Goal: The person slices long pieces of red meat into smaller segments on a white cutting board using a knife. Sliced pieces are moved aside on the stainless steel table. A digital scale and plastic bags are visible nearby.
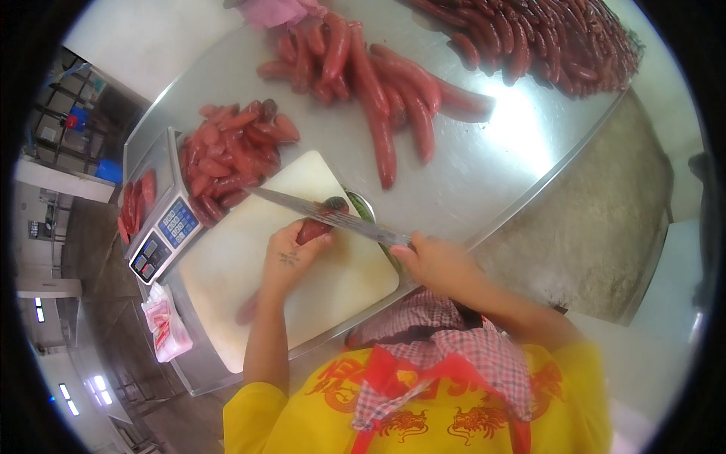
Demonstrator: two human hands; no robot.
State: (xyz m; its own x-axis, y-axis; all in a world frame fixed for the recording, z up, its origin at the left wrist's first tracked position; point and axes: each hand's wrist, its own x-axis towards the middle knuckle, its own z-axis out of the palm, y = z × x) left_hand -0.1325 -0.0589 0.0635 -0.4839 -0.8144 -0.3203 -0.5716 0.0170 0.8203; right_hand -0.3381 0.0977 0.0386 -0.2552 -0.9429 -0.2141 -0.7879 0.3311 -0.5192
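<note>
Right hand (435,261) gripping knife (325,213)

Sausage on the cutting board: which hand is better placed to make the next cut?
Right. The right hand grips the knife, whose blade already lies across the sausage. The left hand pins that sausage on the white cutting board, so it looks best left steadying.

One white cutting board (302,280), one long knife (325,213), one weighing scale (162,231), one plastic packet (166,325); sausages in four heaps, too many and too overlapped to count
</note>
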